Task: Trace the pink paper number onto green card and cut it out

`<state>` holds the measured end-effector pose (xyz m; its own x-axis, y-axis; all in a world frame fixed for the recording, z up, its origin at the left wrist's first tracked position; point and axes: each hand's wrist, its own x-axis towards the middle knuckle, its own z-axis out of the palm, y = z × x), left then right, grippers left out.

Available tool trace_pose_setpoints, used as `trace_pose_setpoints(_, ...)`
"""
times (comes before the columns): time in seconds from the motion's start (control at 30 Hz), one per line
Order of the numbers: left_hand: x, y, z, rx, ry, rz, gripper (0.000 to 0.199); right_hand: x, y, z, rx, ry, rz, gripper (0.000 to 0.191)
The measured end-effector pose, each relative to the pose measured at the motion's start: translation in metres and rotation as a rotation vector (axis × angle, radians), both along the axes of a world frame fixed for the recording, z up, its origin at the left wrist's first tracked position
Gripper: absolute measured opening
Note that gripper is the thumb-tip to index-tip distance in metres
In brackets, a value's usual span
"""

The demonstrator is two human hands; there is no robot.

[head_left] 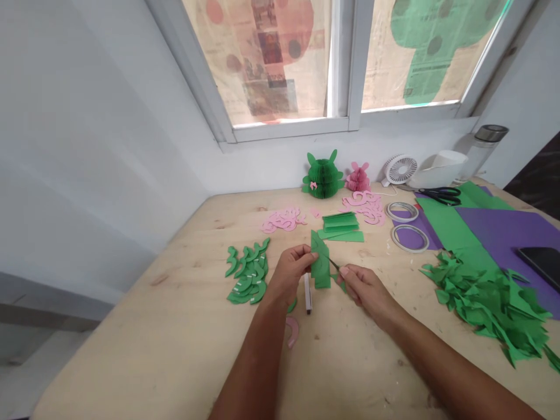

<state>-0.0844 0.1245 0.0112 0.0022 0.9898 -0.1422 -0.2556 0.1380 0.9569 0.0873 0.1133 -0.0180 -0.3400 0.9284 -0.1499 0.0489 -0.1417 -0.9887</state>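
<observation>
My left hand (292,269) pinches a folded piece of green paper (322,269) above the middle of the table. From the right, my right hand (362,287) grips small scissors (334,264), whose dark blades meet the paper's right edge; the handles are hidden in my fingers. A green scrap hangs just under that hand. Below the paper lies a slim whitish bar with a dark end (308,294), perhaps a stapler. A pink curved cut-out (292,332) rests beside my left forearm. Left of that hand is a pile of green curved cut-outs (249,277).
Behind my hands lie folded green strips (340,223) and pink cut-outs (283,220). A green paper figure (323,178), a pink one (359,177) and a fan (400,169) stand by the wall. Tape rolls (410,238), black scissors (441,194), green scraps (490,303) and a phone (540,265) lie right.
</observation>
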Motion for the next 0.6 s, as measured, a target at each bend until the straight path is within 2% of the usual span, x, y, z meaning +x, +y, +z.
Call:
trace_pose_setpoints(0.13,0.002,0.001,-0.001,0.005,-0.039,0.050,0.025,0.000,0.002,-0.001,-0.016,0.104,-0.126,0.043)
trace_pose_setpoints(0.27,0.009,0.000,-0.004,-0.006,-0.053,0.015,0.026,0.001,0.004,-0.002,0.011,0.168,-0.234,0.037)
trace_pose_setpoints(0.6,0.029,-0.006,-0.010,-0.050,-0.026,-0.091,0.028,0.003,0.007,0.000,0.016,0.139,-0.273,0.034)
